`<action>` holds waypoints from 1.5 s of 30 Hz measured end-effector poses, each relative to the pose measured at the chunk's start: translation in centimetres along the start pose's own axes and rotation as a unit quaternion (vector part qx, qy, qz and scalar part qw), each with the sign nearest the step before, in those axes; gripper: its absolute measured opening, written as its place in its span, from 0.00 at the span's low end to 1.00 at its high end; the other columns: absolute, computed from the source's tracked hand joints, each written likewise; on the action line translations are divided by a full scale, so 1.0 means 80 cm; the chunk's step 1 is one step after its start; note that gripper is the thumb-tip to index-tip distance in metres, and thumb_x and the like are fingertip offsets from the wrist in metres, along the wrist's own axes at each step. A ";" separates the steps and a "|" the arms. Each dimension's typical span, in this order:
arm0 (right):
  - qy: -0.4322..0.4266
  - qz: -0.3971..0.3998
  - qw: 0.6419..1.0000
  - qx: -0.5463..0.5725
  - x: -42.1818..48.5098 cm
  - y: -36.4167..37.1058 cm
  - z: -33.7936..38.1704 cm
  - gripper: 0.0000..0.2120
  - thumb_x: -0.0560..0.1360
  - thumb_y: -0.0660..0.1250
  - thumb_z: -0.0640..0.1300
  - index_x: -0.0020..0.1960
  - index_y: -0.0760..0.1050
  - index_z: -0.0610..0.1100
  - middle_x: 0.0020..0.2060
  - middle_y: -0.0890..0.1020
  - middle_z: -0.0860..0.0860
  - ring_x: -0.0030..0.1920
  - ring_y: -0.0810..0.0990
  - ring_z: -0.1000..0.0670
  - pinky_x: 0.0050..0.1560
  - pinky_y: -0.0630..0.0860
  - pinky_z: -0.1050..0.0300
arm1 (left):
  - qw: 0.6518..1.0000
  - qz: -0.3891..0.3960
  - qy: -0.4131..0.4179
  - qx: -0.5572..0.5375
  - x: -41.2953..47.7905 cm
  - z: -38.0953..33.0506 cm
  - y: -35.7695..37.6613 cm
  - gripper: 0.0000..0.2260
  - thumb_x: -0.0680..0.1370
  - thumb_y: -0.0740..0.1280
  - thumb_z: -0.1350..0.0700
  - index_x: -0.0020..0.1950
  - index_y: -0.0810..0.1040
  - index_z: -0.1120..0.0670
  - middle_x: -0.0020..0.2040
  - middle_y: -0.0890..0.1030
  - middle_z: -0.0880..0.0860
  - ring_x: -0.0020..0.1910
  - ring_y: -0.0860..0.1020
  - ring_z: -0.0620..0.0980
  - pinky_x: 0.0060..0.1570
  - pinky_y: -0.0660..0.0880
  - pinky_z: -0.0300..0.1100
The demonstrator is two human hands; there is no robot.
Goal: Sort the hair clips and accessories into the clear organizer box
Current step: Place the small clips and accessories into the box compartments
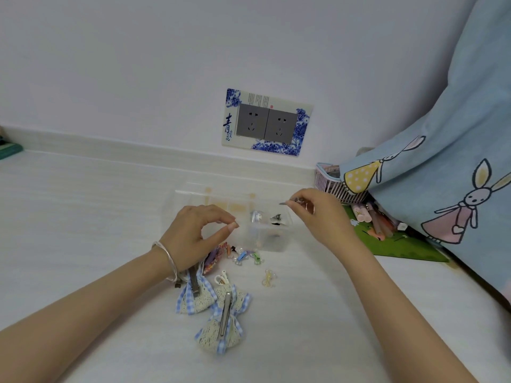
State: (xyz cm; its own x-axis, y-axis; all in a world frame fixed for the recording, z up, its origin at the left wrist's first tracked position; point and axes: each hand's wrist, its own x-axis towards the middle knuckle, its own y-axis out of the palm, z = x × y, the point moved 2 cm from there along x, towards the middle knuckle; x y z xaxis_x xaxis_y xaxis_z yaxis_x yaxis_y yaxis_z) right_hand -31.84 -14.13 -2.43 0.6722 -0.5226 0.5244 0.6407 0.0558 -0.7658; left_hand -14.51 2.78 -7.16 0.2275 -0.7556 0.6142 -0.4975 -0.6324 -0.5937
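Note:
The clear organizer box [269,239] stands on the white surface with a few small clips inside its near right compartment. My right hand [318,214] hovers over the box's right side, pinching a small metal hair clip [290,202]. My left hand [199,230] is raised to the left of the box, thumb and forefinger nearly touching, with nothing seen between them. Below it lies a pile of small colourful clips [237,255]. Two blue gingham lace bow clips [199,295] [224,322] lie nearer to me. A pale yellow bow clip [268,277] lies alone.
A pink slatted basket [331,186] sits at the back right, next to a green mat [398,244] with pens on it. A blue rabbit-print blanket [442,161] fills the right side. A double wall socket [265,123] is behind the box.

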 end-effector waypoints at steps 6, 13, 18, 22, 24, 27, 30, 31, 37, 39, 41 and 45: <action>0.013 0.043 0.999 -0.013 0.011 0.014 -0.005 0.13 0.77 0.61 0.55 0.47 0.80 0.49 0.35 0.78 0.55 0.33 0.71 0.59 0.33 0.63 0.62 | 1.000 0.004 -0.006 -0.002 0.000 0.004 0.000 0.13 0.74 0.60 0.41 0.48 0.81 0.45 0.48 0.82 0.40 0.49 0.79 0.37 0.56 0.74 0.51; -0.036 0.054 0.992 0.109 -0.018 0.011 -0.011 0.22 0.77 0.52 0.62 0.53 0.81 0.52 0.53 0.82 0.59 0.58 0.75 0.59 0.59 0.68 0.63 | 1.000 0.005 0.004 0.011 0.000 0.005 -0.001 0.13 0.74 0.60 0.41 0.48 0.81 0.44 0.49 0.82 0.39 0.49 0.78 0.35 0.57 0.73 0.48; -0.062 0.126 0.989 -0.035 -0.019 0.021 -0.009 0.19 0.81 0.50 0.53 0.58 0.79 0.52 0.59 0.80 0.57 0.68 0.68 0.57 0.69 0.55 0.61 | 1.000 0.005 0.007 0.010 -0.001 0.005 -0.001 0.13 0.75 0.60 0.42 0.48 0.81 0.45 0.49 0.82 0.40 0.49 0.78 0.35 0.57 0.74 0.46; -0.043 0.120 0.992 0.006 -0.021 0.021 -0.009 0.20 0.80 0.49 0.55 0.57 0.79 0.52 0.60 0.79 0.58 0.69 0.66 0.58 0.71 0.51 0.61 | 1.000 0.009 0.005 0.010 -0.001 0.005 -0.001 0.13 0.75 0.60 0.42 0.49 0.81 0.45 0.50 0.82 0.40 0.50 0.78 0.35 0.57 0.74 0.46; -0.034 0.092 0.993 0.073 -0.022 0.018 -0.006 0.22 0.79 0.50 0.59 0.54 0.80 0.53 0.58 0.79 0.60 0.67 0.68 0.59 0.70 0.56 0.59 | 1.000 0.016 -0.001 0.007 -0.001 0.003 -0.003 0.14 0.74 0.59 0.41 0.50 0.81 0.45 0.51 0.82 0.40 0.51 0.78 0.35 0.58 0.73 0.45; -0.034 0.060 0.988 0.141 -0.030 0.009 0.011 0.17 0.78 0.56 0.58 0.49 0.82 0.52 0.53 0.81 0.61 0.60 0.74 0.62 0.62 0.65 0.64 | 0.999 0.042 -0.015 0.006 -0.003 0.002 -0.009 0.15 0.73 0.59 0.39 0.52 0.80 0.43 0.54 0.80 0.39 0.54 0.76 0.34 0.61 0.72 0.42; -0.024 0.101 0.975 0.199 -0.048 0.006 0.030 0.08 0.75 0.66 0.48 0.47 0.83 0.50 0.47 0.84 0.59 0.48 0.78 0.62 0.51 0.71 0.69 | 0.997 0.068 0.005 0.030 -0.007 -0.003 -0.017 0.16 0.72 0.58 0.37 0.52 0.78 0.41 0.57 0.78 0.39 0.58 0.73 0.36 0.62 0.70 0.41; -0.025 0.125 0.972 0.199 -0.055 0.008 0.032 0.06 0.74 0.68 0.46 0.46 0.83 0.49 0.44 0.84 0.58 0.44 0.78 0.61 0.47 0.72 0.67 | 0.996 0.073 0.018 0.036 -0.008 -0.005 -0.019 0.16 0.72 0.58 0.37 0.52 0.78 0.42 0.56 0.78 0.39 0.58 0.73 0.36 0.62 0.70 0.40; 0.040 0.214 0.970 0.108 -0.087 0.030 0.007 0.12 0.65 0.74 0.58 0.45 0.81 0.55 0.43 0.81 0.58 0.42 0.77 0.57 0.39 0.69 0.66 | 0.993 0.093 0.049 0.060 -0.014 -0.010 -0.024 0.16 0.73 0.59 0.38 0.54 0.78 0.43 0.56 0.79 0.40 0.57 0.72 0.35 0.60 0.67 0.34; 0.041 0.216 0.970 0.106 -0.091 0.036 0.007 0.12 0.64 0.74 0.59 0.44 0.81 0.55 0.42 0.80 0.57 0.42 0.76 0.57 0.39 0.67 0.68 | 0.993 0.082 0.043 0.071 -0.011 -0.006 -0.027 0.17 0.72 0.59 0.38 0.55 0.78 0.43 0.57 0.79 0.41 0.58 0.72 0.37 0.60 0.66 0.34; 0.033 0.212 0.969 0.126 -0.092 0.039 0.011 0.11 0.64 0.75 0.56 0.43 0.81 0.54 0.41 0.81 0.57 0.40 0.75 0.57 0.38 0.67 0.69 | 0.994 0.067 0.028 0.078 -0.007 -0.001 -0.031 0.18 0.72 0.58 0.39 0.56 0.77 0.45 0.57 0.79 0.42 0.57 0.73 0.38 0.60 0.67 0.35; 0.062 0.218 0.954 0.198 -0.092 0.041 0.025 0.06 0.65 0.77 0.47 0.39 0.81 0.50 0.33 0.80 0.58 0.30 0.71 0.59 0.34 0.68 0.68 | 0.993 0.065 0.007 0.100 0.001 0.011 -0.039 0.20 0.73 0.55 0.39 0.57 0.78 0.47 0.56 0.80 0.43 0.56 0.74 0.40 0.59 0.68 0.37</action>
State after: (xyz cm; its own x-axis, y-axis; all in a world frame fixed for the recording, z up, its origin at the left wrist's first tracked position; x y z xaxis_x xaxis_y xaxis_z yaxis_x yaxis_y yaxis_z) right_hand -33.95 -8.42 -8.07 0.8735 -0.4713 0.1220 0.4169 0.5947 -0.6874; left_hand -12.21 4.54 -5.76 0.1592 -0.8313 0.5325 -0.3462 -0.5522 -0.7585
